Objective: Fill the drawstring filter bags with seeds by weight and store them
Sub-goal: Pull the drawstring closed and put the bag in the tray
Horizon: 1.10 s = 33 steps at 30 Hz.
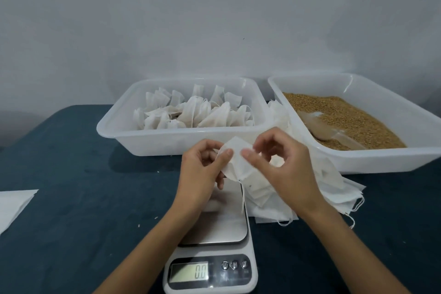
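In the head view, a small white digital kitchen scale (212,234) with a silvery platform sits on the dark teal table covering (71,198), its display reading 0.0. Above the scale's platform, both hands hold one flat white drawstring filter bag (238,162). The left hand (202,172) pinches the bag's left edge between thumb and curled fingers, and the right hand (284,162) pinches its right side the same way, thumb tip on the fabric. The bag's thin white string (243,198) hangs down toward the platform.

Just right of the scale lies a loose pile of empty white filter bags (334,188), partly under the right wrist. Behind the scale stands a white rectangular plastic tray (167,143) holding filled, tied white bags (195,112). Behind and right of the scale, a second white plastic tray (381,157) holds golden-brown seeds (346,119), with a translucent plastic scoop (329,131) lying in them. Far left of the scale, a white sheet (14,205) lies at the table's edge.
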Each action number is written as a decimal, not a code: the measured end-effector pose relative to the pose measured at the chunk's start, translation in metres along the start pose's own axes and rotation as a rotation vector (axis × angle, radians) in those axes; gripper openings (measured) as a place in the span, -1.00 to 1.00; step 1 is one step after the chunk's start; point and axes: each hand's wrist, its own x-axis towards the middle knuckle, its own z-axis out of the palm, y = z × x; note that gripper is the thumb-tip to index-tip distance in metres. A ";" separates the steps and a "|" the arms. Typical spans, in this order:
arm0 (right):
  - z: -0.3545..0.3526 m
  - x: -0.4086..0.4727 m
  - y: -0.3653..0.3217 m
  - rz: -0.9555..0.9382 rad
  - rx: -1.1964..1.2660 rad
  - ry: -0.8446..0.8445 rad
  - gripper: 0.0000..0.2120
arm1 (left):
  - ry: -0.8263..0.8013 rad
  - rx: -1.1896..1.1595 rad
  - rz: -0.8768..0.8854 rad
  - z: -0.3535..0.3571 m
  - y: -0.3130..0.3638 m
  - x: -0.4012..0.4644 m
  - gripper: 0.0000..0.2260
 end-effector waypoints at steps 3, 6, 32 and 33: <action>0.012 -0.006 -0.003 0.007 -0.070 -0.156 -0.69 | 0.009 0.040 0.039 -0.001 0.000 -0.001 -0.86; 0.018 -0.008 -0.002 0.064 -0.043 -0.202 -0.78 | 0.000 -0.026 0.058 0.001 0.003 -0.003 -0.84; -0.001 0.008 0.001 0.427 0.528 -0.089 -0.74 | -0.077 -0.220 -0.165 -0.004 0.014 -0.001 -0.74; 0.001 0.007 0.001 0.399 0.457 -0.065 -0.76 | -0.052 -0.206 -0.146 -0.005 0.012 0.000 -0.81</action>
